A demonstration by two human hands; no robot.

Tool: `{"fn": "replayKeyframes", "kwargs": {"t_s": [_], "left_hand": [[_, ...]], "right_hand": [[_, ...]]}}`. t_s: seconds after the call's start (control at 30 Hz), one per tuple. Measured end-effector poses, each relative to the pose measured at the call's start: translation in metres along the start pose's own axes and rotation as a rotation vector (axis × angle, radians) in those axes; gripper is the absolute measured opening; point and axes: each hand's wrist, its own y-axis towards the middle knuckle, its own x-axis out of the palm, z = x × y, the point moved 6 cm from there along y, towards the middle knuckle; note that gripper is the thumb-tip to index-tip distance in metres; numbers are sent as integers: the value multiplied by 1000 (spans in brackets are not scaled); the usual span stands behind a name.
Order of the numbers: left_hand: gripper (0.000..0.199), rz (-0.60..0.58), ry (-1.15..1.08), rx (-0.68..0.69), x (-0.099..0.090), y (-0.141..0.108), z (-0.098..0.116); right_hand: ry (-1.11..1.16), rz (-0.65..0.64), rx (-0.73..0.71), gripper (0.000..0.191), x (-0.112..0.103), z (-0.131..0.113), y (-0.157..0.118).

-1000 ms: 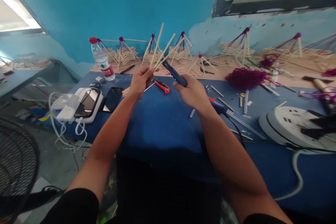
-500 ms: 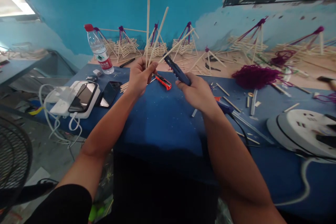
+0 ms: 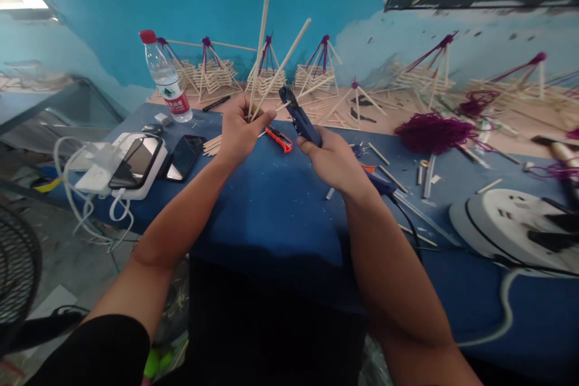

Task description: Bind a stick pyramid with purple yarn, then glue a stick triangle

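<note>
Left hand [image 3: 239, 132]: fingers closed in a pinch on the lower part of a tall wooden stick [image 3: 263, 18] and a leaning wooden stick [image 3: 297, 41], both raised above the worktop [image 3: 280, 211] and spreading apart toward their tops. Right hand [image 3: 332, 160]: fingers wrapped round the handles of a navy plier-type tool [image 3: 302, 120], its head pointing up and away from us. A slanting stick [image 3: 313, 88] crosses at the tool's head, in front of the row of yarn-topped stick frames. We judge the step to be nipping a stick; to do it well, we should pinch close to the bite, set the stick square across the jaws, swing the two upright sticks clear, and squeeze evenly so the wood does not split. The orange utility knife [image 3: 279, 140] lies just beyond the left hand, so we mind it when lowering. Hard to make out: whether the slanting stick sits between the jaws or merely behind them, how far the jaws gape, and whether the left fingers also hold that stick. The sticks' lower ends are lost in the left hand; the right forearm partly covers the blue glue gun [image 3: 382, 185].
</note>
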Motion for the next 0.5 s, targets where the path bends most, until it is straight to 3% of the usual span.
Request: {"fn": "replayKeyframes", "kwargs": {"t_s": [0.5], "left_hand": [[50,-45,28,48,3,-2,5]], "right_hand": [[49,-82,21,29,8,1,-1]]}}
